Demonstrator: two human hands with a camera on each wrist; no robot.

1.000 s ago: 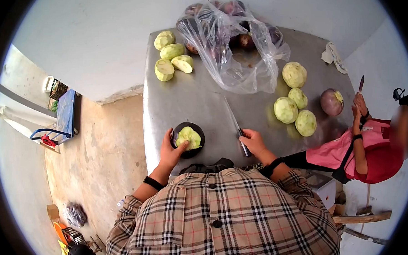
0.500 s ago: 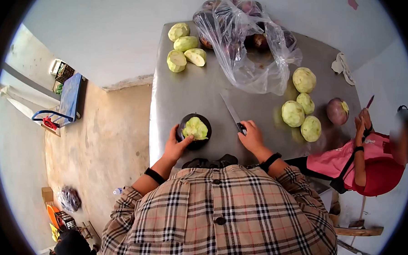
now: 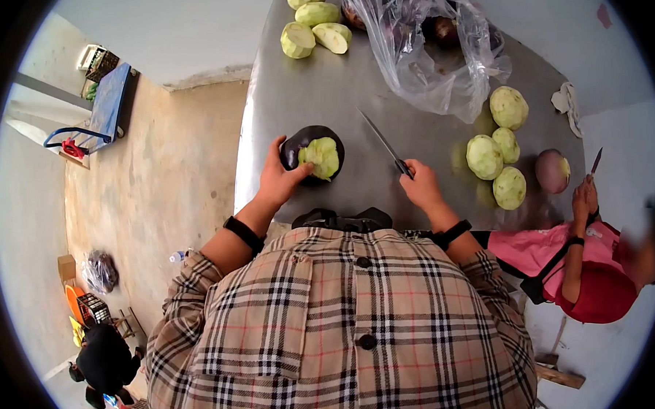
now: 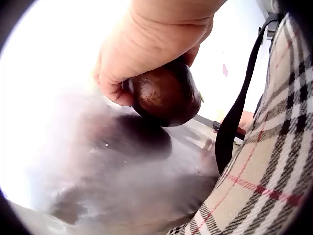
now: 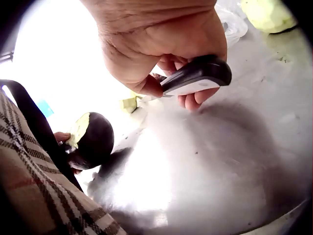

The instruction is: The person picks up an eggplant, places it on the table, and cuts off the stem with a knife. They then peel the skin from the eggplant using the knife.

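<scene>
In the head view, my left hand (image 3: 279,179) holds a round, dark purple eggplant (image 3: 293,146) over the near left part of the metal table. A pale green patch of bare flesh shows on its top, and my thumb lies against that patch. The left wrist view shows the eggplant's glossy underside (image 4: 168,95), with its dark reflection just below. To the right, my right hand (image 3: 425,188) grips a knife (image 3: 383,140) by its black-and-white handle (image 5: 198,76). The blade points away from me and leftward, apart from the eggplant.
Peeled eggplants (image 3: 317,14) lie at the back left, and more peeled ones (image 3: 484,157) at the right beside an unpeeled eggplant (image 3: 552,171). A clear plastic bag (image 3: 421,70) holding eggplants sits at the back. Another person (image 3: 588,252) holds a knife at the table's right end.
My left hand has turned the eggplant, so its bare patch faces more to the right. The knife stays in my right hand, slightly rotated. The head view has shifted; a crouching person shows lower left.
</scene>
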